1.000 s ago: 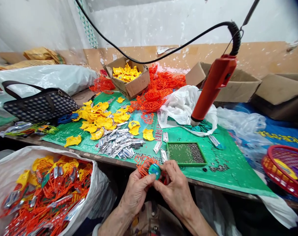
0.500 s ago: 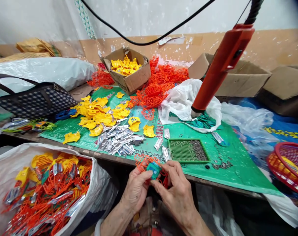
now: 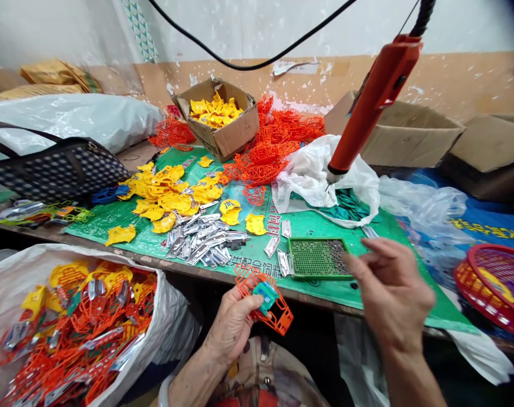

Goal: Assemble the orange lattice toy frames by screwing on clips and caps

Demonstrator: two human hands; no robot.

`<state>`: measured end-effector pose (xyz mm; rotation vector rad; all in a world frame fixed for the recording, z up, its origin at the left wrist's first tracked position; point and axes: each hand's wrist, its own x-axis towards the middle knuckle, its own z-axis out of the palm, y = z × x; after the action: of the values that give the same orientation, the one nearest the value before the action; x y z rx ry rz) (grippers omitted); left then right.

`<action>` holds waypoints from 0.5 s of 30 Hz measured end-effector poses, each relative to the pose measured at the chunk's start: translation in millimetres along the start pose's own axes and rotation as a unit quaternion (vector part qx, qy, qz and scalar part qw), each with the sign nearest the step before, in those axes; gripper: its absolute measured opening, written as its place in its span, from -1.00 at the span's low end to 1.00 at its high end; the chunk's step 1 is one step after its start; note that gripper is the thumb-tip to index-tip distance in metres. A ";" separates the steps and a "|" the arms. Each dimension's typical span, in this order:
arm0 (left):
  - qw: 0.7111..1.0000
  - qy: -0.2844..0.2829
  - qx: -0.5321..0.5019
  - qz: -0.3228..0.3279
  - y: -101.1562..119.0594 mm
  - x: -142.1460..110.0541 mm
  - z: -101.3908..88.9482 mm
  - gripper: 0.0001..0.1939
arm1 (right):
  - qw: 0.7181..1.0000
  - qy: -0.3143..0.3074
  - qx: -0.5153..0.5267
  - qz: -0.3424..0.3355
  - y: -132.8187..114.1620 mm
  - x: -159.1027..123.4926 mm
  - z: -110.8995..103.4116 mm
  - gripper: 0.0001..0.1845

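Observation:
My left hand (image 3: 235, 316) is closed on an orange plastic lattice frame (image 3: 280, 316), held in front of the table's edge. A small teal-green plastic piece (image 3: 269, 297) sits on that frame, with my left thumb pressed on it. My right hand (image 3: 392, 294) hovers at the right end of a green tray (image 3: 297, 276), slightly blurred. Its thumb reaches toward the small dark metal screws (image 3: 336, 254) in the tray, and a gap shows between thumb and curled forefinger. Nothing visible is in the right hand.
A red electric screwdriver (image 3: 373, 104) hangs above the table. Silver strips (image 3: 206, 240) and yellow pieces (image 3: 168, 195) lie left of the tray. A carton (image 3: 235, 138) stands behind. A white sack (image 3: 172, 316) of parts is at lower left, a red basket (image 3: 469, 282) at right.
My right hand has let go of the orange frame and moved right to the screw tray. My left hand keeps its hold on the frame, now more fully visible.

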<state>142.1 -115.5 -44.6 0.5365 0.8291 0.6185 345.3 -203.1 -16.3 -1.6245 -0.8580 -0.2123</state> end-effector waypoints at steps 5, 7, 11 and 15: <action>1.000 -0.008 0.021 -0.003 0.2 -2.5 0.6 -0.67 | 0.995 0.059 0.073 -0.020 23.1 77.2 -0.9 -0.55; 0.999 -0.008 0.032 -0.003 0.5 -3.4 1.2 -0.65 | 0.995 0.027 0.090 -0.033 29.9 103.9 6.5 -0.44; 0.999 -0.003 0.051 0.003 2.1 -4.7 2.8 -0.65 | 0.991 -0.022 0.099 -0.091 34.6 147.4 29.1 -0.21; 0.998 -0.014 0.065 0.011 2.9 -5.3 3.1 -0.69 | 0.974 -0.087 0.146 -0.149 35.5 182.2 52.4 -0.10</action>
<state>140.9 -117.7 -38.2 0.6722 0.8427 0.5782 480.2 -80.8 47.3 -1.2493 -1.2095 -0.1468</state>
